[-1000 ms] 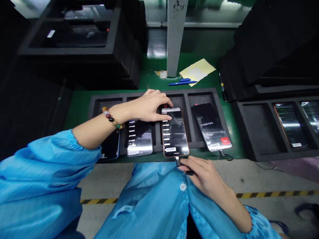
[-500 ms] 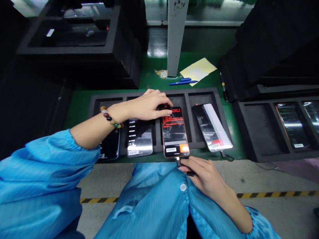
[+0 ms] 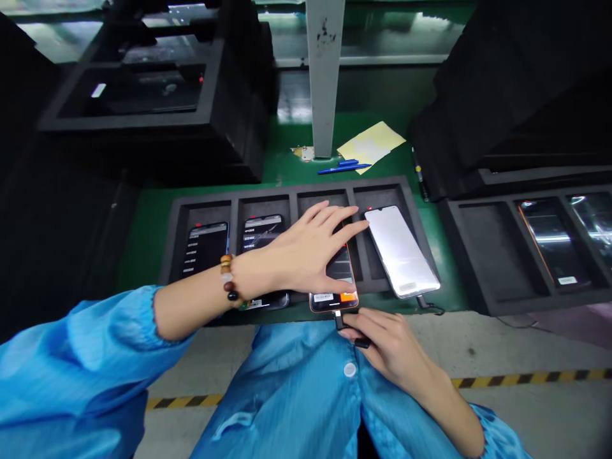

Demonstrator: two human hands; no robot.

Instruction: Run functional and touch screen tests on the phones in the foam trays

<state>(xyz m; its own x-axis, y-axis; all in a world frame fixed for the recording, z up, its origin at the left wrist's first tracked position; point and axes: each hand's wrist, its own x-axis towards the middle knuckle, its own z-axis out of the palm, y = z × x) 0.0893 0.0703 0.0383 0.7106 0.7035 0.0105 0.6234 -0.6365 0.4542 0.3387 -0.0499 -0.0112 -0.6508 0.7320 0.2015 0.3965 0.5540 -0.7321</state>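
My left hand (image 3: 313, 252) spreads its fingers over an orange-edged phone (image 3: 342, 271), hiding much of its screen. The thumb lies by the orange block at the screen's lower right; whether it touches the glass I cannot tell. At that phone's bottom edge, my right hand (image 3: 389, 338) grips a black plug (image 3: 340, 320) with a bright metal end. Left of this phone lie a dark phone (image 3: 262, 231) and a blue-edged phone (image 3: 208, 245), both showing lists. On the right, a phone with a white screen (image 3: 401, 252) lies tilted, a cable (image 3: 423, 301) at its bottom end.
The phones rest on a black foam tray (image 3: 294, 190) with compartments. Behind it are blue pens (image 3: 342, 169), yellow paper (image 3: 373, 143) and a metal post (image 3: 325, 83). Stacked black trays (image 3: 157, 121) stand back left. Another tray (image 3: 488, 255) with phones is at right.
My left hand has shifted from the phone's top to spread across its screen, thumb now low. The right phone's screen has turned from partly dark to white. My right hand keeps the plug.
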